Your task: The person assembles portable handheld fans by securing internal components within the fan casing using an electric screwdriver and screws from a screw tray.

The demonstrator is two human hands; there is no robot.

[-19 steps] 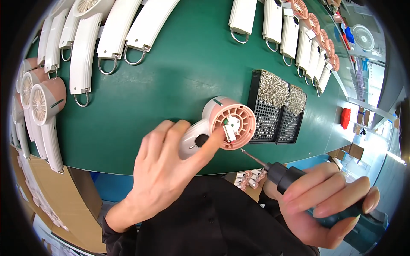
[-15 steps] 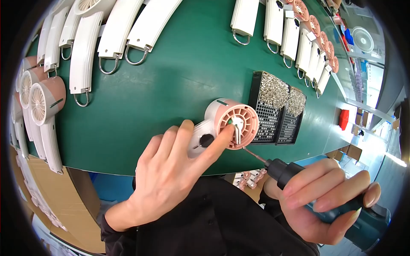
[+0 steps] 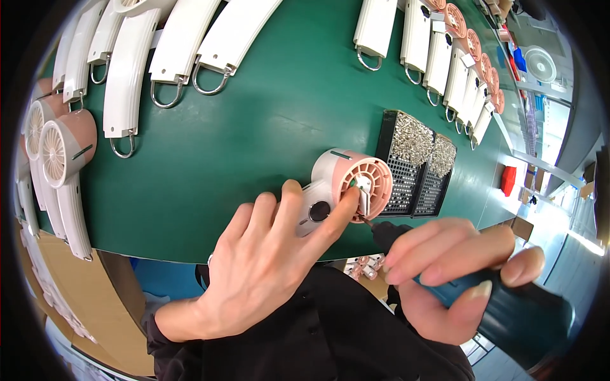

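A white-and-pink handheld fan lies near the table's front edge, its round pink head facing right with the ribbed inside exposed. My left hand holds it down by the handle. One fingertip presses into the head beside a small white part with a green spot and wires. In my right hand is a dark teal electric screwdriver, its fingers wrapped round the body. The screwdriver's bit meets the lower rim of the fan head; whether a screw sits under it is hidden.
Two black perforated trays with heaps of small silver screws stand right behind the fan head. White handles with metal loops line the back left and back right. Assembled pink fans lie at the left edge. Cardboard stands below the table's left.
The screwdriver has moved left and up, bringing its bit from just off the fan head to its lower rim. In the picture, the fan and my left hand sit slightly further right.
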